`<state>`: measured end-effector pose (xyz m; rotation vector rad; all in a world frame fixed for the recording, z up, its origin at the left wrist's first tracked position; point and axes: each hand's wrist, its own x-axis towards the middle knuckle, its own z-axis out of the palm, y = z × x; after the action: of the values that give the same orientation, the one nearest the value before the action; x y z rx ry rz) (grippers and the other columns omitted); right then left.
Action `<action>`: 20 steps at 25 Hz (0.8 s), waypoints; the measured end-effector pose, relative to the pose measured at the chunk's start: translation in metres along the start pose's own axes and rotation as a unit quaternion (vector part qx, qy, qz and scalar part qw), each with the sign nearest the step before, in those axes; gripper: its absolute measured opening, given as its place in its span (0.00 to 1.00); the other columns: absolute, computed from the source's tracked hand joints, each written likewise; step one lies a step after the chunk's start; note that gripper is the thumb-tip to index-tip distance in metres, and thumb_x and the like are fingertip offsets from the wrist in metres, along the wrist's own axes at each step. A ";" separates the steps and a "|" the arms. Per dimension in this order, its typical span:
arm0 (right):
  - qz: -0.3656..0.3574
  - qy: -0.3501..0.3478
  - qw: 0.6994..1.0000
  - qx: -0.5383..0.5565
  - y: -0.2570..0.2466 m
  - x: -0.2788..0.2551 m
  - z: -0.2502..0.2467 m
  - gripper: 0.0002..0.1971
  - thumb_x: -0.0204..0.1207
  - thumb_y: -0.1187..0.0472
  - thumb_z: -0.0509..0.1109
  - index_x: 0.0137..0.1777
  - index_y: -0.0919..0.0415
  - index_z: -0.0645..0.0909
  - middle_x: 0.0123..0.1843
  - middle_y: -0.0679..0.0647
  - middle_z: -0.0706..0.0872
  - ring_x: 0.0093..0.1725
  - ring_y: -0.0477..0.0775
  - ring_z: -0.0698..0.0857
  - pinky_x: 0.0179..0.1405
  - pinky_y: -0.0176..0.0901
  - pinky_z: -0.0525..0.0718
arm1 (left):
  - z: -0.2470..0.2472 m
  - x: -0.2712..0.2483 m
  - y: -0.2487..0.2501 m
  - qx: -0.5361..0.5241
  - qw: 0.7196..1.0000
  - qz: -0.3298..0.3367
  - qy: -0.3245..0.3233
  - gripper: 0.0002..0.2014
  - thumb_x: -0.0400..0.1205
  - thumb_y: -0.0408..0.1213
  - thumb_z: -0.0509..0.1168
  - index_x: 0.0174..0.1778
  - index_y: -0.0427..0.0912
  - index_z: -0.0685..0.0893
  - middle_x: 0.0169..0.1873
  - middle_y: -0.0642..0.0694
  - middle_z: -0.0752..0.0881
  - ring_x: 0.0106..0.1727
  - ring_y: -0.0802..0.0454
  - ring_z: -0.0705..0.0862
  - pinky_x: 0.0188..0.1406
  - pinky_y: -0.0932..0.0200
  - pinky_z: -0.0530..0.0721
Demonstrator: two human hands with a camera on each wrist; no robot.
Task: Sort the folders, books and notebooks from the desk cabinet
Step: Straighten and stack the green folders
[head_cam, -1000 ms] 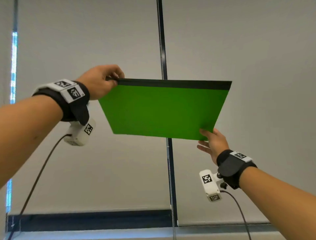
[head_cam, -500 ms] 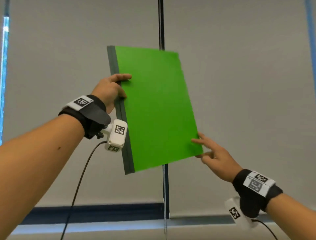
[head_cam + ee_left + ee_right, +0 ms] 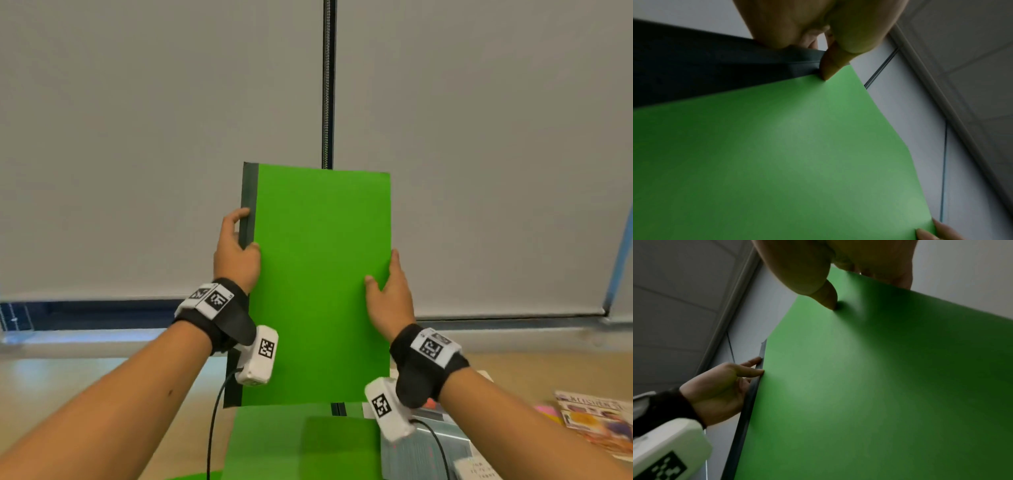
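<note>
Hands (image 3: 236, 257) hold folder (image 3: 322, 274) over desk (image 3: 102, 377).

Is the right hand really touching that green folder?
Touching. The right wrist view shows the right hand's thumb pressed on the green folder; the head view shows its fingers behind the edge.

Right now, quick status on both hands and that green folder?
Left hand grips spine edge, right hand grips opposite edge. Green folder upright, off the desk. Second green folder lies flat just below.
</note>
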<state>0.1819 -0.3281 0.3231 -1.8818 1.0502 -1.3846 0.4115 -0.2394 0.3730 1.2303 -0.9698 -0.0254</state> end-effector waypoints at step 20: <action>-0.169 -0.030 0.944 0.282 -0.096 0.077 -0.140 0.24 0.77 0.82 0.60 0.61 0.52 0.78 0.54 0.47 0.90 0.48 0.46 0.90 0.47 0.42 0.89 | -0.056 0.046 -0.025 -0.149 0.933 -0.308 -0.114 0.38 0.79 0.72 0.47 0.84 0.60 0.55 0.83 0.39 0.58 0.84 0.38 0.53 0.79 0.30 0.43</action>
<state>0.0852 -0.3425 0.4812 -1.6892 0.2473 -1.5918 0.4871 -0.2291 0.3807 1.2188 -0.7060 -0.7992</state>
